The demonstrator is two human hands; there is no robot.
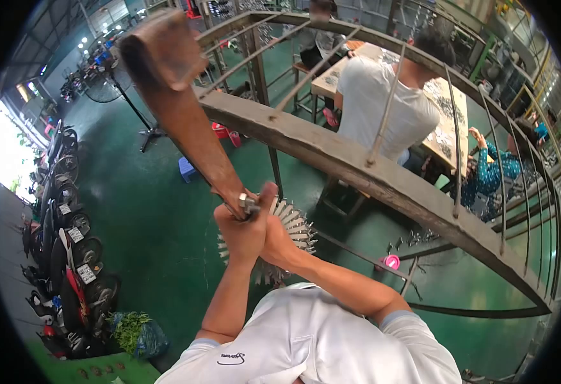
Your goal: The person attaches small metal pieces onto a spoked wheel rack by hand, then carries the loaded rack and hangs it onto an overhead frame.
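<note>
Before the left end of the barred metal frame point(396, 176), we hold a rust-brown bar point(194, 137), its blocky, scuffed head uppermost, its flat shaft slanting down. Our left hand point(237, 235) grips the lower end, beside a shiny hex bolt point(244, 201); our right hand point(276, 240) meets the left, its hold unclear. Below the frame, pale strips point(296, 229) fan out.

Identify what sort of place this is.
Probably a small factory or workshop: people around a worktable strewn with small parts, a large curved metal frame, and motorbikes parked along one side.
</note>
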